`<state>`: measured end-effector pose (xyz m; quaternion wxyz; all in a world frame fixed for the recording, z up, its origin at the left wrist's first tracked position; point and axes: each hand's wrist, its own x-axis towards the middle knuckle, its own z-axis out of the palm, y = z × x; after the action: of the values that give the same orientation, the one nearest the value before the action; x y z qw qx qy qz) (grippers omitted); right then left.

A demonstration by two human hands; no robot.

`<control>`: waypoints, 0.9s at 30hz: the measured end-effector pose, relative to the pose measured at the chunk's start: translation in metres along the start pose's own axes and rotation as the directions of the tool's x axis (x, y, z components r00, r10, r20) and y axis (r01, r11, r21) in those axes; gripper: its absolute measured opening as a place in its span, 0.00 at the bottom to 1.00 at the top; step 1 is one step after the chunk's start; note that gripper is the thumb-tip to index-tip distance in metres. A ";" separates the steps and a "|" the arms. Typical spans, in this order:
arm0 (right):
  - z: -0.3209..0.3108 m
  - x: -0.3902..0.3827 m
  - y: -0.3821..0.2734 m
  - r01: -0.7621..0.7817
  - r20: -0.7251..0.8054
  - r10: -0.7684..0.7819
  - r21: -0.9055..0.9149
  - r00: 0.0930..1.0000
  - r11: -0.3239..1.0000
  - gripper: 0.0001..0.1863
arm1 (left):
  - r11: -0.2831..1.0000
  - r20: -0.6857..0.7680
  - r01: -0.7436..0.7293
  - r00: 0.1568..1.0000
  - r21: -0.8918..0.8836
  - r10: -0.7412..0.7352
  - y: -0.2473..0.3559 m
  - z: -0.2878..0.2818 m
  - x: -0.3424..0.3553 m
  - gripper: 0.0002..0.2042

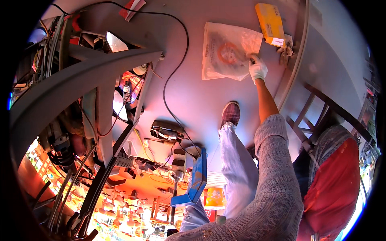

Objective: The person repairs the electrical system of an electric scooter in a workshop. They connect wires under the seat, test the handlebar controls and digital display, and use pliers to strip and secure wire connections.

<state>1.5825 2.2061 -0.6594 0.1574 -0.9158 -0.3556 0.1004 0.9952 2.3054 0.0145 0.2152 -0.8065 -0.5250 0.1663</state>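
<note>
My right hand, in a white glove with dark fingertips, reaches out at the far right of the middle. Its fingers are closed at the right edge of a clear plastic bag. Inside the bag an orange-red ring shows through the film. The bag lies flat on the grey floor. Just beyond the hand lie a yellow box and a pair of crumpled, soiled gloves. I cannot see my left hand.
A grey metal frame with cables and parts stands at left. A black cable crosses the floor to a blue bent metal piece by a power tool. At right are a dark chair and red cloth.
</note>
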 end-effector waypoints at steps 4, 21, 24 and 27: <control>0.007 0.012 0.000 0.037 0.044 -0.034 -0.057 0.998 0.998 0.12 | 1.000 0.001 -0.009 1.000 -0.015 0.009 0.001 0.003 0.009 0.12; 0.005 0.040 -0.063 -0.066 0.395 -0.039 0.248 0.918 0.966 0.18 | 0.999 0.013 0.002 1.000 -0.047 -0.001 0.001 0.003 0.011 0.11; 0.028 0.027 -0.078 0.200 0.266 -0.186 -0.028 0.946 0.979 0.16 | 0.999 0.007 -0.008 1.000 -0.054 0.008 -0.001 0.004 0.017 0.11; 0.041 0.023 -0.081 0.291 0.305 -0.266 -0.038 0.914 0.956 0.09 | 0.998 -0.001 -0.014 1.000 -0.063 0.014 -0.003 0.004 0.020 0.11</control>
<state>1.5369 2.2866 -0.6699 0.0772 -0.8359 -0.5058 0.1986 0.9987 2.3251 0.0122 0.1886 -0.8166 -0.5244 0.1506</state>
